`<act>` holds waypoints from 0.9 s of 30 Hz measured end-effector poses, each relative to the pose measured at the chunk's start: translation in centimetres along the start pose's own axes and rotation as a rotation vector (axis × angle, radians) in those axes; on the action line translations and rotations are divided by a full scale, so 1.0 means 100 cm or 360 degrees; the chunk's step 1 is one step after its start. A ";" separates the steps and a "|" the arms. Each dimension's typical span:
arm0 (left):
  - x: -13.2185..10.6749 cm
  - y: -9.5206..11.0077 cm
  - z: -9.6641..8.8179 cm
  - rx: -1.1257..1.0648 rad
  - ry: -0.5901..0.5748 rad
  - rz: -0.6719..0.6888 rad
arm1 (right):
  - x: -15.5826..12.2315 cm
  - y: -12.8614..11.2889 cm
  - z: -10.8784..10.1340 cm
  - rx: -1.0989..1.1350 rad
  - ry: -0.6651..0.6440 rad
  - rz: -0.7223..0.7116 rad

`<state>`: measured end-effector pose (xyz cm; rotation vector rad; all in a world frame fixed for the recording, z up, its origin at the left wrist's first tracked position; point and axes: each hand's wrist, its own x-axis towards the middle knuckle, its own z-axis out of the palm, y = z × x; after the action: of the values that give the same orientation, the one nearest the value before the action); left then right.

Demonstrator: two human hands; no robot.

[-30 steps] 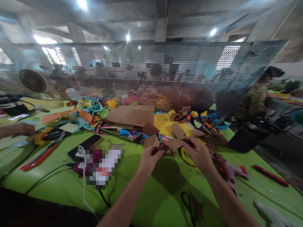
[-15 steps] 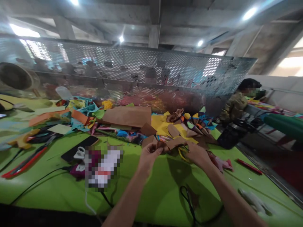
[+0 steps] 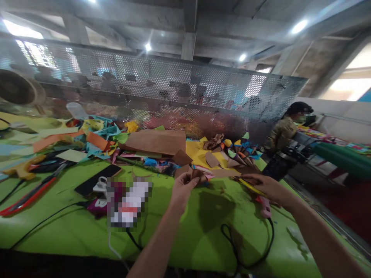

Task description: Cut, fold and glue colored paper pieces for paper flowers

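Observation:
My left hand [image 3: 183, 187] pinches a small folded piece of brown paper [image 3: 197, 176] between thumb and fingertips, just in front of the paper pile. Off to the right, my right hand [image 3: 265, 187] is closed on yellow-handled scissors [image 3: 252, 187], low over the green tabletop. The fingers cover part of them. Just below that hand lies a pink glue gun [image 3: 265, 208], its black cord looping toward the front edge. A flat brown sheet [image 3: 224, 173] lies between the two hands.
Behind the hands, a brown paper bag [image 3: 156, 141] and coloured paper scraps [image 3: 101, 135] are heaped. Red-handled pliers [image 3: 34, 195], a dark phone [image 3: 97, 179] and a purple power adapter [image 3: 98, 206] with cables lie left. A perforated metal screen [image 3: 162, 88] stands behind; another person [image 3: 285, 131] is right.
My right hand has moved right, away from the brown paper, carrying the yellow-handled scissors toward the glue gun. My left hand keeps its pinch on the paper in nearly the same place.

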<state>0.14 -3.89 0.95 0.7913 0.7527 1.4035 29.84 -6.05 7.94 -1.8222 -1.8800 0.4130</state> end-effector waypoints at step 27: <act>0.006 -0.015 -0.010 -0.0072 -0.0089 -0.0036 | -0.029 -0.058 0.059 0.1000 -0.0454 -0.0193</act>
<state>0.16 -3.26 -0.83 0.7812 0.6827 1.3680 21.80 -8.57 5.69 -1.2703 -1.7472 1.1221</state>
